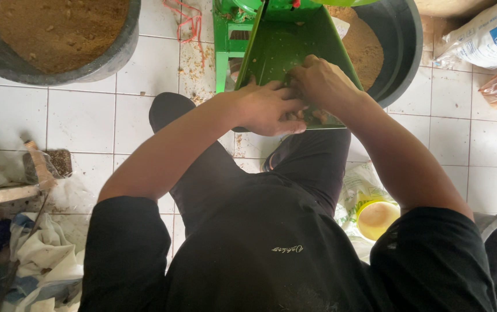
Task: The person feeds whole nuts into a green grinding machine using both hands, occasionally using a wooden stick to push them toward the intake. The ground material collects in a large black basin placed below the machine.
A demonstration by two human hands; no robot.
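left hand (268, 108) half curled, pressed on lower lip of green chute (286, 49) – right hand (318, 81) curled beside it, fingertips hidden; what is pinched cannot be made out.

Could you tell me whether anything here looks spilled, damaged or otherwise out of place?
Yes: brown crumbs are scattered over the white tiled floor beside the green machine, where both hands work at the chute's lower edge. They look spilled from the brown meal in the tubs. Nothing appears damaged.
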